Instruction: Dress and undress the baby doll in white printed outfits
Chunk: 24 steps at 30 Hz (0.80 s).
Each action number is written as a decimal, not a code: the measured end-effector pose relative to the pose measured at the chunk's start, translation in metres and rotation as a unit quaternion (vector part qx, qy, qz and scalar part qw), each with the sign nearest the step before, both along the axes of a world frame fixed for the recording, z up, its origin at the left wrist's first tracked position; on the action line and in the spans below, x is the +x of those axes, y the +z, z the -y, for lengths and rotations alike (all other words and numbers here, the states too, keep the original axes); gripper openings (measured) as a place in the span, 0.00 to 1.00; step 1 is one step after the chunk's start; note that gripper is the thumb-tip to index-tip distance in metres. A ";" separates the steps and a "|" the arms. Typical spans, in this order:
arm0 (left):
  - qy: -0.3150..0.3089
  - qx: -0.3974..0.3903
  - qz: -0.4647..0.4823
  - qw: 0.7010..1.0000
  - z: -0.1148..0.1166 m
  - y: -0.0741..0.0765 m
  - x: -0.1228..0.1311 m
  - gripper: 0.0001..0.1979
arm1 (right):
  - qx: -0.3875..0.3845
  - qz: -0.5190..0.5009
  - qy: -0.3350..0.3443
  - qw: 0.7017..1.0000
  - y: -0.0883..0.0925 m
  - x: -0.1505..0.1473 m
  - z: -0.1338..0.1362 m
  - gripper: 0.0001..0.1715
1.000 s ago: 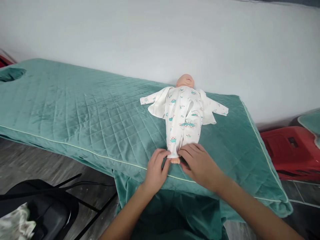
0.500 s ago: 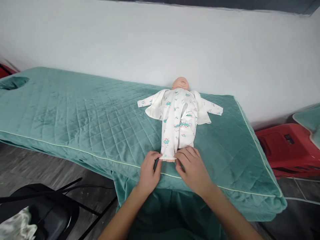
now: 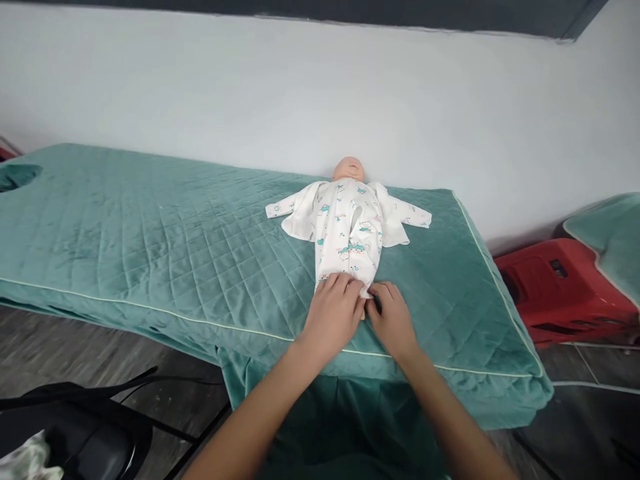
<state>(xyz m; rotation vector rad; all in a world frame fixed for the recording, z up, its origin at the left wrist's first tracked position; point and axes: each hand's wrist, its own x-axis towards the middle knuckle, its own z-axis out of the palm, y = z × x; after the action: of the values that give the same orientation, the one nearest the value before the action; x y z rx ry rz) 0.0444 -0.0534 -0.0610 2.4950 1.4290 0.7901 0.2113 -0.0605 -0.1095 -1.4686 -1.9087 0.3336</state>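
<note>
A baby doll lies on its back on the green quilted bed cover [image 3: 240,247], its head [image 3: 349,168] toward the wall. It wears a white printed baby outfit [image 3: 345,227], with white flaps [image 3: 300,223] and sleeves spread to both sides. At the leg end on the right, my left hand [image 3: 334,310] closes on the trouser leg cuff and covers the other leg's end. My right hand [image 3: 394,317] pinches the same cuff [image 3: 367,293] from its right side. A bit of the doll's foot shows between my hands.
The white wall [image 3: 200,87] runs behind the bed. A red plastic chair [image 3: 565,287] stands right of the bed, beside a green cushioned surface [image 3: 610,233]. At lower left is a black chair [image 3: 95,427] with crumpled patterned cloth [image 3: 33,460] on it.
Both hands have moved from the left leg cuff to the right one, my left hand crossing over the left leg. The camera view has shifted slightly.
</note>
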 end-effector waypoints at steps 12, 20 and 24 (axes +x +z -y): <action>0.002 -0.083 0.117 0.990 -0.009 0.019 -0.010 0.07 | 0.092 -0.019 0.088 0.992 0.045 0.011 0.021 0.06; -0.054 -0.037 0.153 0.986 0.006 0.015 -0.017 0.09 | 0.091 -0.053 0.097 0.990 0.051 0.012 0.024 0.06; -0.086 0.025 0.116 0.989 0.022 0.013 -0.015 0.12 | 0.093 -0.046 0.101 0.989 0.053 0.020 0.030 0.07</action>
<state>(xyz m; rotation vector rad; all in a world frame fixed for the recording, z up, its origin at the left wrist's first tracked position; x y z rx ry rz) 0.0289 -0.0751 -0.0476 2.4252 1.1157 1.0521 0.2313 -0.0909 -0.0564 -1.1227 -1.9604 0.3008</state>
